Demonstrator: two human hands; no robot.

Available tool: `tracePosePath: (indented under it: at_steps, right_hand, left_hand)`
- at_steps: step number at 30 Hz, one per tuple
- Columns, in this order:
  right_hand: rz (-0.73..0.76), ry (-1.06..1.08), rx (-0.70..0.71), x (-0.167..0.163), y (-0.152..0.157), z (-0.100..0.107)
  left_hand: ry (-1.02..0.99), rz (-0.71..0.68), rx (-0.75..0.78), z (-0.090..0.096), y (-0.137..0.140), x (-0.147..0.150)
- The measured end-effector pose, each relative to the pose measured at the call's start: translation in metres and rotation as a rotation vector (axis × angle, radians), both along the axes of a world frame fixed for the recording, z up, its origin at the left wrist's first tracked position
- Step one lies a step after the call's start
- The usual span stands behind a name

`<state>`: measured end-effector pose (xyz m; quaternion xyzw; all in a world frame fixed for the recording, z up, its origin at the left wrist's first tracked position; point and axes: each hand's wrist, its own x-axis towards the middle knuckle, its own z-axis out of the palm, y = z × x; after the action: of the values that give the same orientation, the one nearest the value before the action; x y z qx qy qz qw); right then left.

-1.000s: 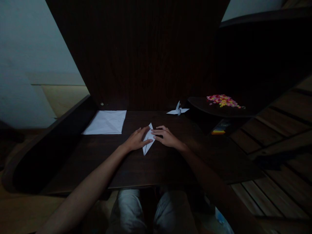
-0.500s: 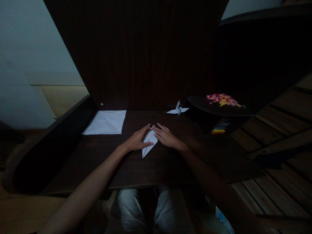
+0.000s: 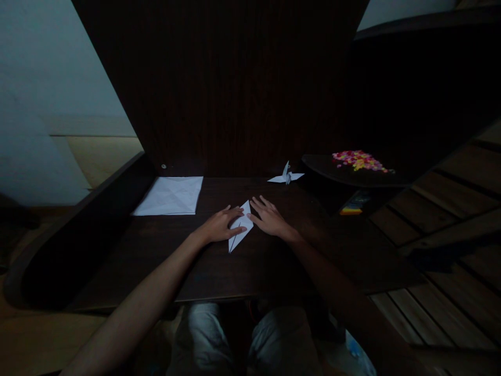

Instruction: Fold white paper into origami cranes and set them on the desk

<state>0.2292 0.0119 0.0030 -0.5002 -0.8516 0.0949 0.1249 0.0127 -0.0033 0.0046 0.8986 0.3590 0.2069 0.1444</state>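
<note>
A folded white sheet of paper (image 3: 240,239), shaped like a narrow diamond with a slit up its near half, lies on the dark wooden desk (image 3: 211,271). My left hand (image 3: 222,224) rests on its left side, fingers and thumb stretched out over the paper. On the other side is my right hand (image 3: 269,218), its fingers spread and lying on the desk, with the thumb at the paper's right edge. The far tip of the diamond shows between the two hands. Beyond them, by the back panel, stands a finished white paper crane (image 3: 287,177).
To the left lies a stack of white square paper (image 3: 172,196) with crease marks on top. A raised dark shelf (image 3: 321,167) at the right bears a heap of small pink, red and yellow pieces (image 3: 360,160). Beneath it is something with orange and yellow stripes (image 3: 351,211).
My right fingers have moved off the paper's far tip to the right, and my left fingers have drawn back from it. The tip is now uncovered.
</note>
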Motion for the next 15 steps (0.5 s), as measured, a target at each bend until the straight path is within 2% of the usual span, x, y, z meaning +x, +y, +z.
tracePosePath:
  at_steps: [4,10,15]
  right_hand:
    - [-0.04,0.014,-0.024,-0.0003,0.0011,-0.0014]
    - [0.0,0.072,0.001,-0.0026,0.0004,-0.0028]
    - [0.026,0.119,0.034,-0.0036,0.0014,-0.0053]
  left_hand:
    - [0.033,0.102,0.059,-0.0022,0.0027,-0.0015]
    - [0.067,0.281,0.1,-0.0037,0.0053,-0.0027]
    - [-0.019,0.276,0.065,-0.0058,0.0065,-0.0022]
